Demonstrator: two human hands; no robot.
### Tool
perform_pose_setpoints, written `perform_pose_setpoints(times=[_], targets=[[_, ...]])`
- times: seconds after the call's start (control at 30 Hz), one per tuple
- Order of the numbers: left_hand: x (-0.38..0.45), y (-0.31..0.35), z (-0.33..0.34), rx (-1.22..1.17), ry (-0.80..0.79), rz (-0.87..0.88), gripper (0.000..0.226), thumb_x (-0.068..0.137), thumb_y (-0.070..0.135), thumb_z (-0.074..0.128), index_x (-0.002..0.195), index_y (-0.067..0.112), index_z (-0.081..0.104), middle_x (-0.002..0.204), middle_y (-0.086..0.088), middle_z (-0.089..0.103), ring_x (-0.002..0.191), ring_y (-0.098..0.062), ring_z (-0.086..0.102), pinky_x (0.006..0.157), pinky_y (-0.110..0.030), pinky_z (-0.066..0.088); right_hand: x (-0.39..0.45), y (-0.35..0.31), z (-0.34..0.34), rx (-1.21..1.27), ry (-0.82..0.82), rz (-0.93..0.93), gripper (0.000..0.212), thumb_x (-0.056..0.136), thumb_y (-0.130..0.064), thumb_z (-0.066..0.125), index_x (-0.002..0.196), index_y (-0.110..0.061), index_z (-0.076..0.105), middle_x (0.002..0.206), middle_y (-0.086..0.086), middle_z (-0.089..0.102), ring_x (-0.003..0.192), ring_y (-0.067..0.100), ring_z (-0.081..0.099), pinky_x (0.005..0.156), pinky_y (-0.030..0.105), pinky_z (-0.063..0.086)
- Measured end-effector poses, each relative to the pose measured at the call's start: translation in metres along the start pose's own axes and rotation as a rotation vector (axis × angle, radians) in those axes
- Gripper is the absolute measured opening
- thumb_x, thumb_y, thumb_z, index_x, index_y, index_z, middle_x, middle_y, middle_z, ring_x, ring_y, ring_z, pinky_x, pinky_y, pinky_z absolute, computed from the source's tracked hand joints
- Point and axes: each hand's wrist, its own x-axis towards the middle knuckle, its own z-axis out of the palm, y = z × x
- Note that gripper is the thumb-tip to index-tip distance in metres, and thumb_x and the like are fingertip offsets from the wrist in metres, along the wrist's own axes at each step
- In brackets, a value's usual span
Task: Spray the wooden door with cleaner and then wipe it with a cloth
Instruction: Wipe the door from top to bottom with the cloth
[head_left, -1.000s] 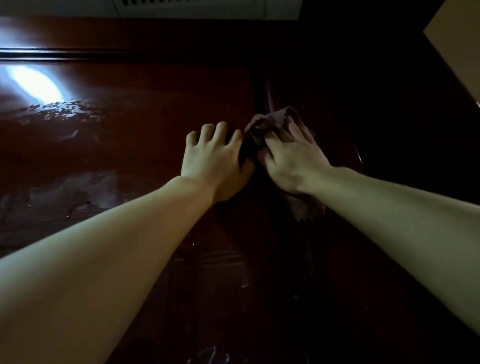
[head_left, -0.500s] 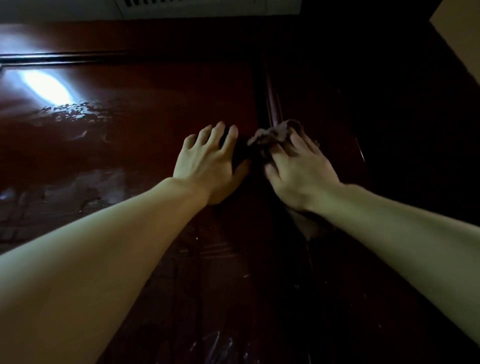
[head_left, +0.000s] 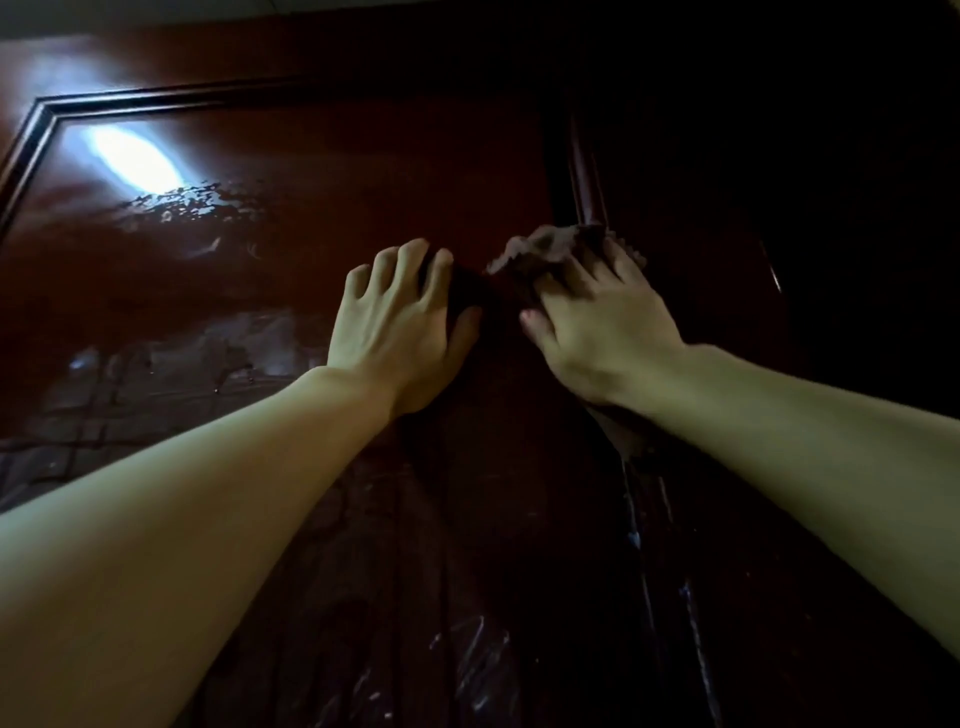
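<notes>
The glossy dark red-brown wooden door (head_left: 291, 249) fills the view, wet with streaks and droplets on its left panel. A brownish cloth (head_left: 540, 254) is bunched against the door beside the panel's vertical moulding. My right hand (head_left: 597, 322) presses on the cloth, fingers over it and partly buried in its folds. My left hand (head_left: 400, 322) lies on the door just left of the cloth, fingers spread and bent, thumb by the cloth's dark edge. Whether the left hand holds any cloth is hidden in shadow. No spray bottle is in view.
A raised dark moulding (head_left: 584, 171) runs down the door beside the cloth, and a frame line (head_left: 156, 98) crosses the top left. A bright light reflection (head_left: 135, 156) glares at the upper left. The right side is very dark.
Both hands and the cloth have slid down the door relative to its upper moulding, which now shows with more of its left corner. The hands keep the same pose.
</notes>
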Motion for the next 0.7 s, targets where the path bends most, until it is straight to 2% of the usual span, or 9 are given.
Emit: perform_pose_setpoints(times=[0.1, 0.2, 0.3, 0.47, 0.53, 0.57, 0.63, 0.67, 0.7], targets=[[-0.002, -0.010, -0.001, 0.001, 0.009, -0.047, 0.075, 0.088, 0.057, 0.017, 0.140, 0.008, 0.040, 0.142, -0.016, 0.041, 0.128, -0.036, 0.039, 0.102, -0.050, 0.033, 0.009, -0.024, 0.004, 0.094, 0.022, 0.081, 0.061, 0.100, -0.048, 0.023, 0.155, -0.022, 0.018, 0.162, 0.005, 0.013, 0.150, 0.028, 0.001, 0.122, 0.046, -0.001], [-0.010, -0.024, -0.002, 0.004, 0.007, -0.069, 0.075, 0.086, 0.055, 0.019, 0.136, 0.005, 0.043, 0.138, -0.019, 0.044, 0.124, -0.040, 0.042, 0.097, -0.052, 0.035, -0.018, -0.062, 0.011, 0.108, 0.054, -0.059, 0.070, 0.092, -0.052, 0.017, 0.152, -0.020, 0.028, 0.158, 0.006, 0.028, 0.149, 0.030, 0.012, 0.122, 0.047, 0.003], [-0.021, -0.037, -0.003, 0.026, -0.014, -0.055, 0.076, 0.082, 0.053, 0.022, 0.136, 0.003, 0.044, 0.137, -0.021, 0.044, 0.123, -0.042, 0.042, 0.096, -0.054, 0.036, -0.032, -0.074, 0.011, 0.113, -0.004, -0.160, 0.071, 0.090, -0.052, 0.019, 0.152, -0.019, 0.029, 0.155, 0.008, 0.033, 0.147, 0.031, 0.019, 0.122, 0.046, 0.007], [-0.038, -0.060, -0.005, 0.099, -0.056, -0.077, 0.074, 0.086, 0.053, 0.021, 0.138, 0.005, 0.043, 0.140, -0.020, 0.043, 0.126, -0.040, 0.040, 0.098, -0.052, 0.035, 0.022, -0.052, 0.002, 0.108, -0.011, -0.009, 0.058, 0.099, -0.049, 0.028, 0.147, -0.018, 0.032, 0.160, 0.008, 0.022, 0.149, 0.029, 0.007, 0.122, 0.044, 0.001], [-0.044, -0.074, -0.006, 0.126, -0.064, -0.073, 0.074, 0.086, 0.052, 0.021, 0.138, 0.005, 0.044, 0.139, -0.019, 0.043, 0.125, -0.040, 0.041, 0.097, -0.052, 0.035, 0.028, -0.057, 0.005, 0.151, 0.034, 0.019, 0.056, 0.098, -0.050, 0.029, 0.140, -0.015, 0.040, 0.157, 0.009, 0.029, 0.148, 0.031, 0.014, 0.122, 0.047, 0.008], [-0.047, -0.080, -0.007, 0.133, -0.066, -0.078, 0.073, 0.086, 0.052, 0.021, 0.137, 0.005, 0.044, 0.139, -0.019, 0.044, 0.124, -0.040, 0.041, 0.097, -0.052, 0.036, 0.023, -0.065, 0.008, 0.162, 0.092, -0.002, 0.055, 0.097, -0.050, 0.031, 0.134, -0.013, 0.048, 0.150, 0.011, 0.040, 0.145, 0.033, 0.025, 0.120, 0.048, 0.017], [-0.052, -0.091, -0.008, 0.139, -0.075, -0.099, 0.072, 0.086, 0.051, 0.022, 0.136, 0.005, 0.044, 0.138, -0.020, 0.043, 0.123, -0.041, 0.042, 0.095, -0.053, 0.037, 0.006, -0.081, 0.013, 0.192, 0.260, -0.105, 0.047, 0.094, -0.048, 0.039, 0.108, -0.010, 0.062, 0.119, 0.013, 0.064, 0.119, 0.034, 0.055, 0.102, 0.046, 0.042], [-0.054, -0.095, -0.007, 0.142, -0.079, -0.104, 0.072, 0.086, 0.051, 0.022, 0.136, 0.005, 0.044, 0.138, -0.021, 0.043, 0.122, -0.042, 0.042, 0.095, -0.053, 0.037, -0.002, -0.087, 0.015, 0.236, 0.336, -0.143, 0.040, 0.093, -0.045, 0.043, 0.092, -0.010, 0.063, 0.097, 0.009, 0.067, 0.097, 0.029, 0.063, 0.083, 0.039, 0.049], [-0.056, -0.096, -0.006, 0.144, -0.083, -0.102, 0.071, 0.087, 0.051, 0.022, 0.137, 0.005, 0.043, 0.139, -0.021, 0.043, 0.122, -0.042, 0.042, 0.094, -0.054, 0.038, -0.007, -0.090, 0.016, 0.285, 0.384, -0.167, 0.036, 0.093, -0.041, 0.045, 0.079, -0.011, 0.060, 0.081, 0.004, 0.063, 0.079, 0.023, 0.062, 0.067, 0.031, 0.046]])
